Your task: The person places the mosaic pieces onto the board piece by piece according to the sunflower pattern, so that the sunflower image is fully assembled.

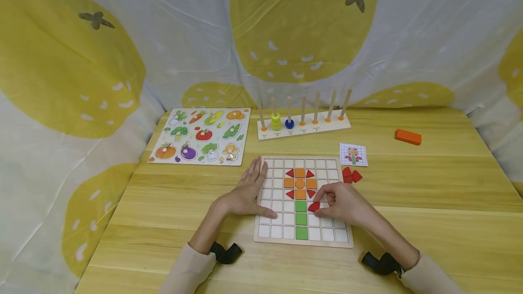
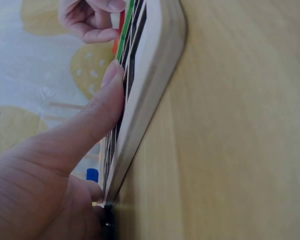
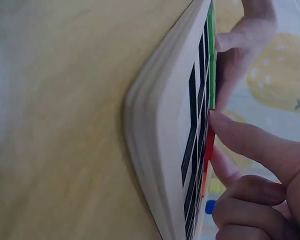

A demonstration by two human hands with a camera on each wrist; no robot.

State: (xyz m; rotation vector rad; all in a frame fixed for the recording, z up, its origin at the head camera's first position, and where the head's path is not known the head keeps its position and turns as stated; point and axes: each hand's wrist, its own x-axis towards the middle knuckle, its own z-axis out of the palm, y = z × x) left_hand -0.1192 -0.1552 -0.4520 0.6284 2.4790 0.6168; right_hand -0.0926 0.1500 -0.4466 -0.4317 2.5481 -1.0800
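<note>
Pale sleeves [image 1: 426, 276] lay nearest – beyond them, the right hand [image 1: 343, 203] pinched a red piece [image 1: 313, 207] on the grid board [image 1: 275, 231], just right of the top green tile [image 1: 300, 206]; the left hand [image 1: 246, 194] (thumb spread wide) rested on the board's left side.

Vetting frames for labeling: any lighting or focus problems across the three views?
Head: light soft and even, red petal tile in the right hand reads clearly, but print on the peg stand is too small to read; left wrist: tabletop grain blurred, grid board foreshortened; right wrist: tabletop likewise soft, with a pale patch along the left edge.
</note>
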